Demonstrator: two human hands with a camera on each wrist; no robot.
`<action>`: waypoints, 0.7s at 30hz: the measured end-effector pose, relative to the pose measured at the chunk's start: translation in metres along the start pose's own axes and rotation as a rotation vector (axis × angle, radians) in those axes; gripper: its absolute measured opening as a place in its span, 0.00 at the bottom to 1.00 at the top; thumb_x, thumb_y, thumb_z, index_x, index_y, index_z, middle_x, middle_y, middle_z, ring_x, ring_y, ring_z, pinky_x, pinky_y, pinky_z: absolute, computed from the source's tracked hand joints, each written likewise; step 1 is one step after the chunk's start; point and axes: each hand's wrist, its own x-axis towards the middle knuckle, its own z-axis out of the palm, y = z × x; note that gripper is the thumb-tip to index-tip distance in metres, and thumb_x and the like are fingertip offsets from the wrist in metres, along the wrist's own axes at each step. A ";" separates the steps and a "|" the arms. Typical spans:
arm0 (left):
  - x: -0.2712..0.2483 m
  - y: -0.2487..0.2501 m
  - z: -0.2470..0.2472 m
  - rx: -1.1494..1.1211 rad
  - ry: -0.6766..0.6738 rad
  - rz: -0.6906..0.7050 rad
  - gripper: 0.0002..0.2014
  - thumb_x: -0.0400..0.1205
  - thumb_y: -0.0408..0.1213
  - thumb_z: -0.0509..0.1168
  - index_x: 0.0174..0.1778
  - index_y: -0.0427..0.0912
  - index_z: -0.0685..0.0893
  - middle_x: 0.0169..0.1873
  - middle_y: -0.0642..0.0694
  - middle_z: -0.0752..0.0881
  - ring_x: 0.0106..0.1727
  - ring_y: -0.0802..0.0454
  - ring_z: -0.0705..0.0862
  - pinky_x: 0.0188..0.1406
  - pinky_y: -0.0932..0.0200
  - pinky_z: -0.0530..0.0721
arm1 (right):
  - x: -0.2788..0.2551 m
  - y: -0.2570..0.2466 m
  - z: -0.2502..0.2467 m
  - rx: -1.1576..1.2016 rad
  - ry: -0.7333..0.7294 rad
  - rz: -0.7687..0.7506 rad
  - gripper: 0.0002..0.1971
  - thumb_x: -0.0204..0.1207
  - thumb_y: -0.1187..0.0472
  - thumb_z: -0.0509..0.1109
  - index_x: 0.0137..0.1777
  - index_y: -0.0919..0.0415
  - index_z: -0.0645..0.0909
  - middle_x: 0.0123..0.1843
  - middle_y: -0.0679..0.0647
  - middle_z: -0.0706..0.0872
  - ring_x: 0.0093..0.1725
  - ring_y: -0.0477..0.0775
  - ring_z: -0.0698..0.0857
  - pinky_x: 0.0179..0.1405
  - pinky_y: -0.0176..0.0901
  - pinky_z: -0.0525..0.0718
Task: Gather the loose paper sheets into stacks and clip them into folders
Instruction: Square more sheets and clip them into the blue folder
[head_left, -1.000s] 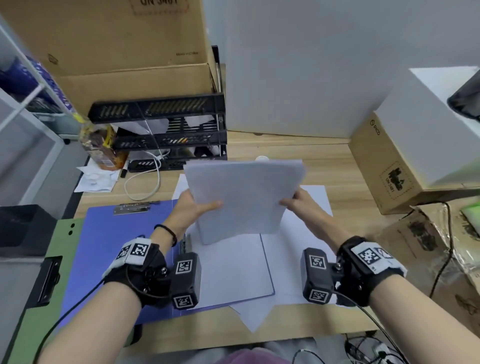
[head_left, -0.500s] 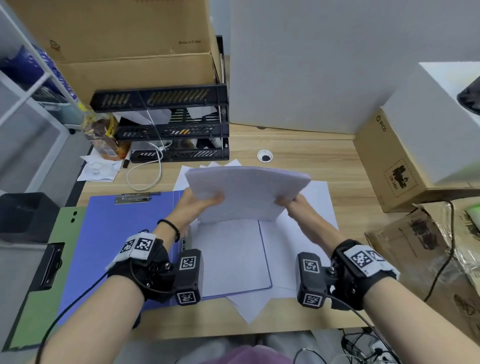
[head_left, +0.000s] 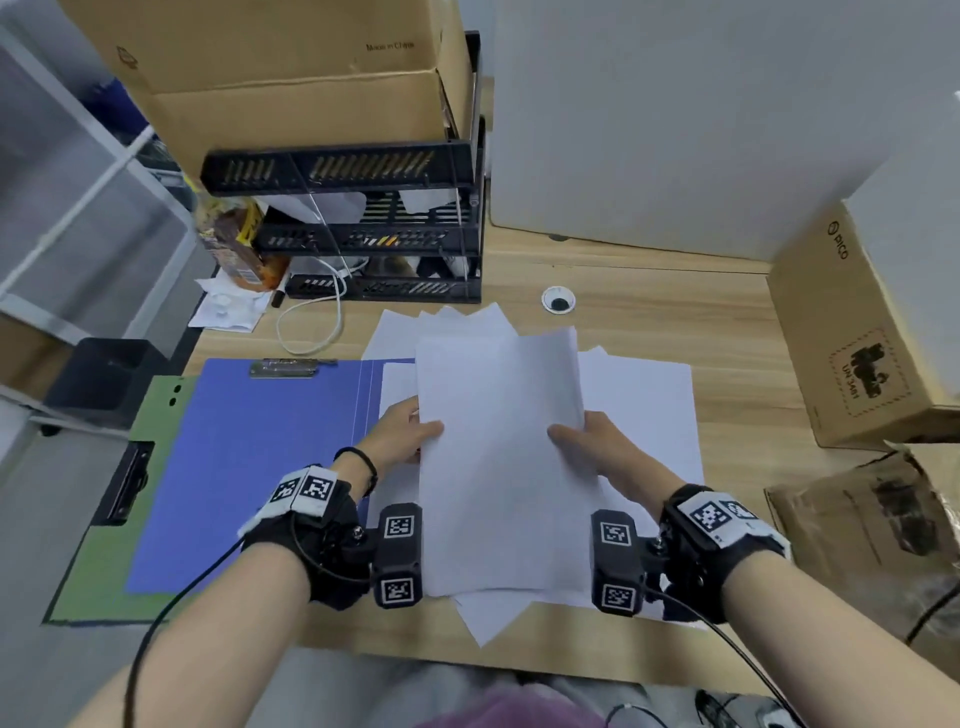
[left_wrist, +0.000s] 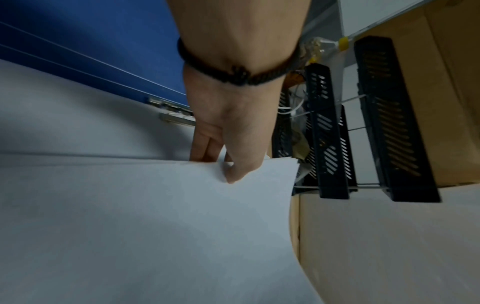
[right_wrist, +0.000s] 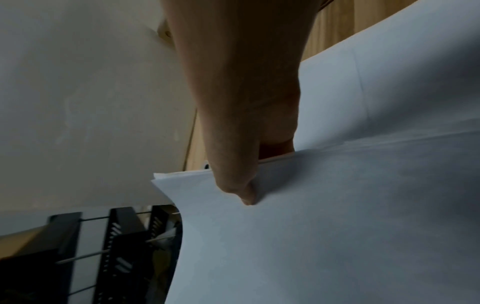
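Head view shows the whole layout: the left hand (head_left: 402, 431) and the right hand (head_left: 592, 441) hold a stack of plain white paper sheets (head_left: 498, 462) by its two long edges, raised above the light wooden desk (head_left: 675, 312). Under the stack lies an open blue clip folder (head_left: 249, 467), its metal clip (head_left: 291, 367) at the far edge, and beneath that folder a green folder (head_left: 104, 571). More loose white sheets (head_left: 644, 410) lie fanned on the desk to the right and behind. A black three-tier plastic tray rack (head_left: 363, 228) stands at the far left, and a brown cardboard box (head_left: 857, 364) at the right.

Left wrist view adds the grip detail: the left thumb (left_wrist: 233, 170) lies on top of the stack while the fingers (left_wrist: 205, 148) reach beneath, pinching the edge. It also shows several sheet edges slightly offset at the corner. A thin black band (left_wrist: 241, 76) circles the wrist.

Right wrist view shows the right thumb (right_wrist: 241, 189) pressing down on the top sheet; the fingers below are hidden by the paper. The stack bows slightly near this hand, and its edges are not fully flush.
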 end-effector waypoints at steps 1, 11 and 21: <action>0.001 -0.007 -0.001 0.002 0.023 -0.039 0.14 0.83 0.31 0.62 0.65 0.41 0.77 0.56 0.42 0.86 0.50 0.44 0.87 0.47 0.51 0.87 | 0.002 0.006 0.003 -0.015 -0.023 0.044 0.15 0.80 0.62 0.63 0.64 0.63 0.81 0.56 0.57 0.90 0.52 0.59 0.89 0.43 0.45 0.86; 0.022 -0.033 -0.026 -0.005 0.192 -0.113 0.19 0.84 0.31 0.60 0.72 0.41 0.71 0.57 0.43 0.80 0.47 0.49 0.80 0.41 0.62 0.80 | 0.032 0.008 0.011 -0.235 -0.188 0.206 0.16 0.79 0.50 0.67 0.64 0.54 0.76 0.62 0.54 0.85 0.57 0.55 0.86 0.62 0.51 0.83; 0.095 -0.011 -0.076 0.119 0.259 0.018 0.14 0.83 0.27 0.61 0.64 0.36 0.81 0.61 0.42 0.82 0.66 0.49 0.77 0.55 0.62 0.73 | 0.105 -0.049 0.007 -0.276 0.113 -0.014 0.13 0.78 0.53 0.72 0.59 0.56 0.83 0.57 0.54 0.82 0.54 0.51 0.79 0.52 0.40 0.73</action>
